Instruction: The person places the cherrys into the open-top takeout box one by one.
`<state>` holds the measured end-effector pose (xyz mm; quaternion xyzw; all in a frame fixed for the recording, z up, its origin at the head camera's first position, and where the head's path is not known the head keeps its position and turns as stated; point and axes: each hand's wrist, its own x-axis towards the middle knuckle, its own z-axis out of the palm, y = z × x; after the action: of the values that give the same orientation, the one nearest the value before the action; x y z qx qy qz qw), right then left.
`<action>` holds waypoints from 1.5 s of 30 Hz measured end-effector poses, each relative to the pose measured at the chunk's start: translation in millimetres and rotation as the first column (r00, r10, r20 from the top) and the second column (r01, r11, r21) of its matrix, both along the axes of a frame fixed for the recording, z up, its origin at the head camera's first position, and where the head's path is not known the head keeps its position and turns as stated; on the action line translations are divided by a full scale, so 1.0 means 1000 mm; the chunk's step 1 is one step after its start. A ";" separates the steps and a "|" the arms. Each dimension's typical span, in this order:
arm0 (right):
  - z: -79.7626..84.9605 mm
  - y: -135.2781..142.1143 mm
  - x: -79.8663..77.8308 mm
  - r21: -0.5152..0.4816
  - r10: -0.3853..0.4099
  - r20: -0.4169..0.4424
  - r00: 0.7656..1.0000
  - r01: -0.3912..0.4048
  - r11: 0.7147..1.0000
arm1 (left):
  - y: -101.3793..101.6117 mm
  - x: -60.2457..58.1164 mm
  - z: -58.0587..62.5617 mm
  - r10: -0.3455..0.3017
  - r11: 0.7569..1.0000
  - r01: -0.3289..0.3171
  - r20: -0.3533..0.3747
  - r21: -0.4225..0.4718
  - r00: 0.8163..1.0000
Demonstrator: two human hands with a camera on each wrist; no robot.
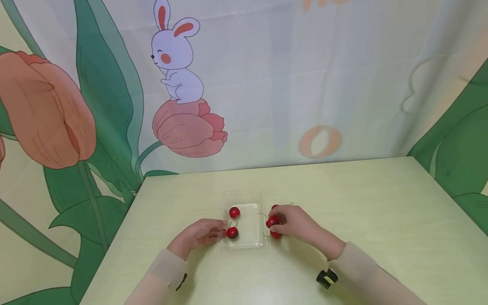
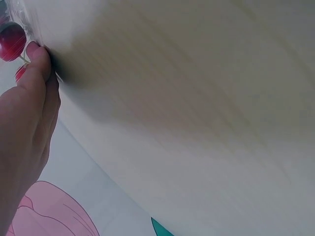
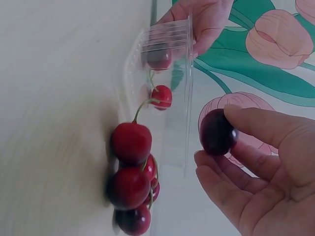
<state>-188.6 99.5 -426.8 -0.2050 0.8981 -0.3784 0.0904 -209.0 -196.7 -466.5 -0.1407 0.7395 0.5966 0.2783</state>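
A clear plastic container (image 1: 248, 245) stands on the table with two red cherries inside, one cherry (image 1: 234, 212) farther back and another cherry (image 1: 232, 232) nearer the front. My left hand (image 1: 203, 233) rests against the container's left side, its fingers nearly straight. Just right of the container, my right hand (image 1: 295, 222) pinches a dark red cherry (image 3: 219, 132) between thumb and fingers, raised above the table. Below it several stemmed cherries lie clustered on the table, among them a front cherry (image 3: 131, 142); in the head view the right hand partly covers this cluster.
The pale wooden table (image 1: 366, 203) ends at a back edge against a hanging cloth (image 1: 248, 84) printed with a rabbit and tulips. A black band (image 1: 327, 278) shows at the right wrist.
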 end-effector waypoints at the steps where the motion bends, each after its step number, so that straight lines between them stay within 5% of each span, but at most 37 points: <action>1: 0.000 -0.002 -0.001 0.001 -0.001 0.002 1.000 0.001 1.000 | 0.000 0.000 0.000 -0.002 1.000 0.002 0.000 0.002 1.000; 22: 0.003 -0.045 -0.019 -0.040 -0.105 0.073 0.992 0.108 0.993 | -0.001 0.001 0.000 -0.013 0.999 0.013 -0.009 0.046 1.000; 45: -0.007 -0.074 -0.053 0.037 -0.096 0.050 0.994 0.095 0.995 | -0.001 0.001 0.002 -0.005 1.000 0.005 0.003 0.016 1.000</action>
<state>-241.7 25.5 -433.8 -0.1505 0.9106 -0.3721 0.0988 -207.8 -198.1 -464.8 -0.1377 0.7344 0.6018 0.2821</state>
